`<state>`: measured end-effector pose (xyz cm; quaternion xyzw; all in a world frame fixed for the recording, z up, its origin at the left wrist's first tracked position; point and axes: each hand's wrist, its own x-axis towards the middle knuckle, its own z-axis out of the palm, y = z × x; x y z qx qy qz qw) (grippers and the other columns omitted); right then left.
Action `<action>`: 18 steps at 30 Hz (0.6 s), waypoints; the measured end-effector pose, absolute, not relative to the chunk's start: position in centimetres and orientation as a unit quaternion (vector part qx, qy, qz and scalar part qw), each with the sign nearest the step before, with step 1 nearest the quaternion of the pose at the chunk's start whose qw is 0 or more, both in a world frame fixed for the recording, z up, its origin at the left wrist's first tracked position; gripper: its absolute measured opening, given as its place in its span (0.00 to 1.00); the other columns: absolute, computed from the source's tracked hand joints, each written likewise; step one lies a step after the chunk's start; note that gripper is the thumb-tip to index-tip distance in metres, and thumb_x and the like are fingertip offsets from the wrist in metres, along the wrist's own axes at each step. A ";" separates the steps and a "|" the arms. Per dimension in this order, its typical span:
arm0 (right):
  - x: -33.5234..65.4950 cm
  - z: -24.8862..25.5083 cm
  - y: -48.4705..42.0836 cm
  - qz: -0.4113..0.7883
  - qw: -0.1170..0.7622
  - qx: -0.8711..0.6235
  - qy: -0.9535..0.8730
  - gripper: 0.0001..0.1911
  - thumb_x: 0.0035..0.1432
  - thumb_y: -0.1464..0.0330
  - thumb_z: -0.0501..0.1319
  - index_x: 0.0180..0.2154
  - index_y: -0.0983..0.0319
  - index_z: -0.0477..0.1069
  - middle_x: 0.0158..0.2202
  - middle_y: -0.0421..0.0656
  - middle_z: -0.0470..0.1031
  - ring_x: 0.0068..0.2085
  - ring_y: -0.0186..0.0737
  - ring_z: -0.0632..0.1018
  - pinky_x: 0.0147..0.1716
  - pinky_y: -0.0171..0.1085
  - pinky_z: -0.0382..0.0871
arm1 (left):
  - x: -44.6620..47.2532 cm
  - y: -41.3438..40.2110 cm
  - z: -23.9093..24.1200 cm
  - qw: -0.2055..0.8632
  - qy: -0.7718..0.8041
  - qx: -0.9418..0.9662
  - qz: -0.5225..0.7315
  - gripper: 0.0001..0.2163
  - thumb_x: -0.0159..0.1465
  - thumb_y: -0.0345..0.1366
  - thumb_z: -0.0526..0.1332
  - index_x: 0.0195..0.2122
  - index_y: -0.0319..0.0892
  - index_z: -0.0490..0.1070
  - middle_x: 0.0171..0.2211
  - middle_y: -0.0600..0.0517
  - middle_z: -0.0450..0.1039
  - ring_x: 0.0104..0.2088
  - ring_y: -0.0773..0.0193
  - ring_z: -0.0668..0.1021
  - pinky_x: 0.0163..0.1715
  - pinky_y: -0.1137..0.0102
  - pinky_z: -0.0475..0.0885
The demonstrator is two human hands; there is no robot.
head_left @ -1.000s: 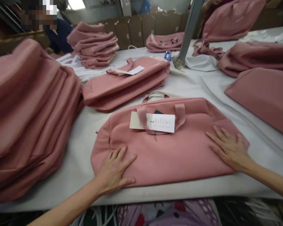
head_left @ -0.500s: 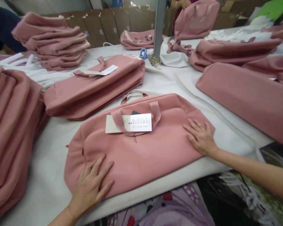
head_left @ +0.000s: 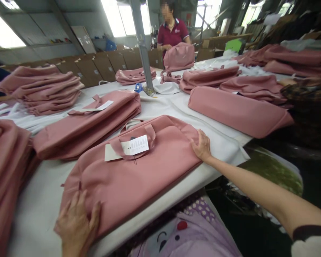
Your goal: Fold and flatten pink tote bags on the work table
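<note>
A pink handbag (head_left: 149,167) lies flat on the white-covered table in front of me, its two handles toward the far side. A white printed tag (head_left: 138,144) and a cream card hang at its front handle. My left hand (head_left: 76,221) rests on the bag's near left corner, fingers stretched out and thumb apart. At the opposite end, my right hand (head_left: 202,146) touches the right edge with its fingers extended and thumb on the fabric. Both hands press against the bag from its two ends; neither visibly grips it.
Stacked pink bags (head_left: 88,125) lie just behind, with a taller pile (head_left: 42,89) farther back. More bags (head_left: 238,110) lie to the right. A metal post (head_left: 144,46) rises beside a blue tape dispenser (head_left: 138,87). A co-worker (head_left: 173,34) handles another bag across the table.
My view has tilted up and turned right, bringing a co-worker and windows into sight. My left hand has slid outward to the bag's left end; my right hand sits at its right edge.
</note>
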<state>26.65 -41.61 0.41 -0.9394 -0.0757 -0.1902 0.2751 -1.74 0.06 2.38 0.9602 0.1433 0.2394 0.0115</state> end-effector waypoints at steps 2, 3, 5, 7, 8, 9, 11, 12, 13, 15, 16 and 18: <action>26.9 -0.2 -41.9 -0.192 0.292 -0.937 0.003 0.38 0.60 0.56 0.48 0.61 0.77 0.46 0.62 0.66 0.54 0.63 0.57 0.57 0.58 0.54 0.53 | -2.0 -1.0 2.9 0.045 0.250 0.931 0.262 0.35 0.65 0.53 0.48 0.66 0.36 0.44 0.64 0.36 0.50 0.62 0.39 0.57 0.61 0.47 0.52; 27.0 -0.3 -42.0 -0.186 0.298 -0.936 0.032 0.39 0.59 0.55 0.48 0.61 0.79 0.46 0.60 0.68 0.55 0.62 0.58 0.59 0.57 0.53 0.56 | -2.1 -1.3 3.1 0.069 0.296 0.915 0.266 0.37 0.64 0.56 0.48 0.66 0.35 0.43 0.64 0.35 0.49 0.62 0.36 0.57 0.60 0.44 0.52; 27.1 -0.3 -42.2 -0.168 0.306 -0.935 0.066 0.40 0.59 0.54 0.49 0.60 0.80 0.46 0.58 0.69 0.59 0.59 0.58 0.63 0.55 0.49 0.60 | -2.1 -1.6 3.3 0.134 0.356 0.888 0.260 0.42 0.60 0.61 0.50 0.66 0.34 0.41 0.63 0.31 0.50 0.61 0.32 0.57 0.58 0.41 0.54; 26.8 0.2 -42.2 -0.146 0.309 -0.937 0.076 0.41 0.58 0.53 0.51 0.61 0.77 0.47 0.56 0.66 0.62 0.57 0.57 0.67 0.54 0.46 0.62 | -2.1 -1.3 3.5 0.194 0.395 0.861 0.254 0.47 0.56 0.63 0.53 0.65 0.31 0.40 0.62 0.28 0.49 0.61 0.31 0.57 0.58 0.42 0.56; 26.6 0.6 -42.2 -0.134 0.310 -0.938 0.077 0.41 0.58 0.53 0.52 0.61 0.76 0.47 0.56 0.65 0.63 0.56 0.57 0.68 0.53 0.46 0.63 | -2.1 -1.1 3.6 0.215 0.407 0.853 0.247 0.49 0.55 0.63 0.55 0.65 0.30 0.39 0.62 0.27 0.47 0.61 0.32 0.56 0.59 0.44 0.56; 26.4 1.0 -42.1 -0.122 0.310 -0.940 0.078 0.41 0.58 0.52 0.52 0.61 0.76 0.46 0.55 0.65 0.64 0.55 0.58 0.69 0.52 0.46 0.63 | -2.2 -0.9 3.6 0.230 0.414 0.848 0.239 0.50 0.55 0.62 0.57 0.65 0.28 0.39 0.63 0.26 0.46 0.62 0.33 0.56 0.60 0.47 0.56; 26.1 1.8 -42.1 -0.094 0.306 -0.943 0.086 0.43 0.58 0.50 0.52 0.62 0.75 0.45 0.53 0.67 0.65 0.53 0.61 0.70 0.50 0.49 0.64 | -2.3 -0.4 3.7 0.239 0.416 0.850 0.219 0.49 0.56 0.59 0.58 0.65 0.26 0.37 0.63 0.26 0.46 0.63 0.37 0.55 0.61 0.51 0.56; 26.1 2.1 -42.1 -0.080 0.300 -0.946 0.093 0.43 0.58 0.49 0.52 0.63 0.74 0.44 0.53 0.67 0.66 0.52 0.63 0.71 0.49 0.51 0.64 | -2.3 -0.2 3.8 0.236 0.417 0.853 0.208 0.48 0.57 0.58 0.58 0.65 0.28 0.37 0.62 0.27 0.47 0.63 0.40 0.56 0.61 0.53 0.57; 26.2 2.4 -42.2 -0.064 0.289 -0.950 0.100 0.44 0.58 0.48 0.51 0.63 0.72 0.44 0.52 0.68 0.66 0.52 0.65 0.71 0.47 0.52 0.65 | -2.4 0.1 3.7 0.228 0.420 0.856 0.196 0.47 0.57 0.57 0.59 0.65 0.29 0.37 0.62 0.29 0.49 0.63 0.41 0.57 0.60 0.54 0.58; 26.6 2.7 -42.1 -0.031 0.261 -0.959 0.108 0.44 0.58 0.47 0.52 0.64 0.68 0.43 0.51 0.68 0.67 0.51 0.67 0.71 0.46 0.54 0.65 | -2.3 0.6 3.6 0.209 0.434 0.860 0.171 0.46 0.57 0.56 0.60 0.66 0.34 0.37 0.60 0.31 0.52 0.61 0.41 0.60 0.57 0.52 0.62; 26.8 2.9 -42.1 -0.016 0.247 -0.963 0.108 0.43 0.58 0.47 0.52 0.64 0.67 0.43 0.50 0.68 0.67 0.51 0.68 0.71 0.45 0.54 0.65 | -2.3 0.8 3.6 0.200 0.441 0.861 0.156 0.46 0.56 0.55 0.61 0.66 0.36 0.38 0.59 0.31 0.53 0.60 0.40 0.62 0.55 0.51 0.63; 27.1 3.3 -42.0 0.007 0.226 -0.969 0.102 0.42 0.59 0.47 0.52 0.64 0.67 0.44 0.51 0.69 0.67 0.52 0.68 0.70 0.46 0.54 0.64 | -2.1 1.0 3.5 0.186 0.453 0.862 0.128 0.45 0.56 0.56 0.61 0.66 0.41 0.39 0.57 0.32 0.55 0.57 0.38 0.65 0.51 0.48 0.66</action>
